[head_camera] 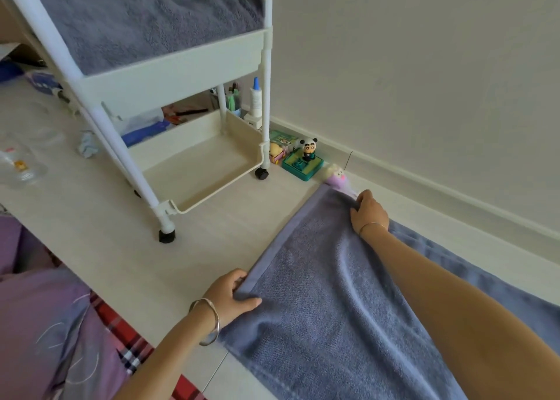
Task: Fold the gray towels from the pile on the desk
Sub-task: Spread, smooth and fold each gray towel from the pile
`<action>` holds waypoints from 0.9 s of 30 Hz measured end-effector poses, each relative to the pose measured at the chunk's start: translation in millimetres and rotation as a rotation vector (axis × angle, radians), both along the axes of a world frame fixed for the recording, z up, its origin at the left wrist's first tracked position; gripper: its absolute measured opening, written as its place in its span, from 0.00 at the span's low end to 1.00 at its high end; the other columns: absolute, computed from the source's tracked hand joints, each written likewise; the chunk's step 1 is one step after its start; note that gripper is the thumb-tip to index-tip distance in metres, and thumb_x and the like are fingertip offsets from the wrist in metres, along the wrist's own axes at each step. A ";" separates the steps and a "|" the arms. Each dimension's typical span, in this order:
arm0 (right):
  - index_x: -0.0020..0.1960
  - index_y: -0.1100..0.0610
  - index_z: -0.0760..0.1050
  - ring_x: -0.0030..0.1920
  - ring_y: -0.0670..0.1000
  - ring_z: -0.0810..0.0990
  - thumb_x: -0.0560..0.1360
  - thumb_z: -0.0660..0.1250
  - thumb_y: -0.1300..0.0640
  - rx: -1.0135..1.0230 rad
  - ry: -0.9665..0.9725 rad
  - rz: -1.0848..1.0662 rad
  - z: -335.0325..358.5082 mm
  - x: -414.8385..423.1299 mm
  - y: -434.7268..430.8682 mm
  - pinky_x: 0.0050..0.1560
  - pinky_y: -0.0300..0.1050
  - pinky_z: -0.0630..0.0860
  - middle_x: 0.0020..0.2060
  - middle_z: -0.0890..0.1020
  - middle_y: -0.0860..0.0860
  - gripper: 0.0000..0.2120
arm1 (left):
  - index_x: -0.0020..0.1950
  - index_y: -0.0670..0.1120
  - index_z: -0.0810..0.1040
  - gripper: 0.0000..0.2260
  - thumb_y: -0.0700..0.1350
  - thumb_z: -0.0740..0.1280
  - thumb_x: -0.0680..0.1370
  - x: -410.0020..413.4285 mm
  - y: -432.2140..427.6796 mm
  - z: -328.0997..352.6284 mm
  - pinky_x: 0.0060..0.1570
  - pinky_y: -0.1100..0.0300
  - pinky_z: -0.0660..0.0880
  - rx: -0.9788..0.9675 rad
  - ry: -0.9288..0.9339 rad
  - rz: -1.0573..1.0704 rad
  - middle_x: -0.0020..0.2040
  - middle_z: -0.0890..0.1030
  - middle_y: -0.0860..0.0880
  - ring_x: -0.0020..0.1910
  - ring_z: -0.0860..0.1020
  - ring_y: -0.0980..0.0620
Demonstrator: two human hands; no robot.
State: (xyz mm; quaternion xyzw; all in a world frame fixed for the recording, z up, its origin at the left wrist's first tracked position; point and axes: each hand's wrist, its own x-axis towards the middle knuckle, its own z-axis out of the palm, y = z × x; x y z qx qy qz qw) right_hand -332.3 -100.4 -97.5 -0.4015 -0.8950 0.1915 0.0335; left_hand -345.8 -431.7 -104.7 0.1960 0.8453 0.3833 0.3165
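Towel [327, 308] spread flat on worktop [127, 248]; near corner pinched by left hand [231, 295], far corner by right hand [369, 211].

Cut off and hidden

The gray towel [333, 308] is cropped at the near-right edges — the cart's [169, 75] top is cut off.

The towel [327, 293] is matt, looped terry cloth with a smooth flat hem. The worktop [100, 242] is pale, smooth wood-grain laminate. The cart [188, 75] is smooth plastic.
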 end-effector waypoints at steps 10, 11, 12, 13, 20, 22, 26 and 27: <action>0.65 0.58 0.69 0.69 0.58 0.65 0.76 0.64 0.58 0.050 0.316 0.097 -17.7 58.9 -74.8 0.73 0.52 0.56 0.69 0.68 0.55 0.18 | 0.69 0.51 0.63 0.23 0.53 0.65 0.77 16.1 10.4 6.0 0.54 0.57 0.71 -0.335 0.561 0.010 0.62 0.71 0.51 0.60 0.71 0.49; 0.65 0.57 0.69 0.69 0.57 0.65 0.76 0.64 0.58 0.026 0.337 0.105 -18.0 68.8 -84.3 0.73 0.52 0.56 0.70 0.67 0.54 0.18 | 0.70 0.50 0.63 0.23 0.53 0.64 0.77 20.6 12.9 5.0 0.55 0.56 0.72 -0.330 0.578 0.012 0.63 0.71 0.50 0.60 0.71 0.48; 0.64 0.57 0.70 0.69 0.57 0.65 0.76 0.65 0.58 -0.002 0.368 0.113 -18.1 78.3 -93.2 0.72 0.53 0.58 0.69 0.68 0.54 0.17 | 0.69 0.50 0.64 0.23 0.54 0.64 0.77 23.7 14.9 4.6 0.54 0.55 0.73 -0.311 0.549 0.031 0.61 0.72 0.50 0.59 0.71 0.48; 0.63 0.58 0.71 0.68 0.58 0.67 0.75 0.66 0.59 -0.039 0.407 0.119 -17.7 89.0 -102.7 0.71 0.54 0.61 0.68 0.69 0.55 0.16 | 0.67 0.50 0.65 0.22 0.54 0.65 0.76 26.8 14.5 5.0 0.53 0.55 0.74 -0.286 0.504 0.066 0.59 0.74 0.50 0.58 0.72 0.48; 0.48 0.44 0.75 0.56 0.43 0.73 0.71 0.68 0.46 -0.234 0.583 0.337 -25.0 189.2 -182.9 0.60 0.49 0.70 0.54 0.75 0.44 0.07 | 0.53 0.52 0.78 0.09 0.51 0.67 0.74 61.0 -10.7 -2.1 0.47 0.59 0.73 0.103 0.746 -0.127 0.48 0.78 0.53 0.47 0.74 0.53; 0.47 0.42 0.76 0.55 0.42 0.72 0.70 0.67 0.43 -0.230 0.562 0.323 -30.0 211.4 -194.1 0.58 0.44 0.69 0.53 0.75 0.42 0.07 | 0.49 0.55 0.78 0.07 0.53 0.65 0.74 84.7 -8.0 -6.6 0.46 0.63 0.70 0.195 0.714 -0.293 0.45 0.77 0.57 0.46 0.72 0.59; 0.44 0.46 0.81 0.49 0.42 0.70 0.69 0.67 0.41 -0.064 0.499 0.332 -34.0 245.8 -199.1 0.52 0.36 0.65 0.47 0.75 0.43 0.10 | 0.47 0.56 0.79 0.10 0.58 0.65 0.71 111.6 -6.9 -22.8 0.46 0.64 0.70 0.184 0.733 -0.451 0.46 0.78 0.58 0.47 0.71 0.60; 0.43 0.46 0.81 0.48 0.42 0.70 0.70 0.67 0.41 -0.021 0.470 0.347 -33.4 256.6 -199.2 0.50 0.35 0.64 0.46 0.75 0.43 0.10 | 0.48 0.56 0.79 0.13 0.60 0.64 0.70 115.4 -8.4 -24.6 0.47 0.65 0.70 0.172 0.739 -0.471 0.48 0.78 0.57 0.49 0.71 0.60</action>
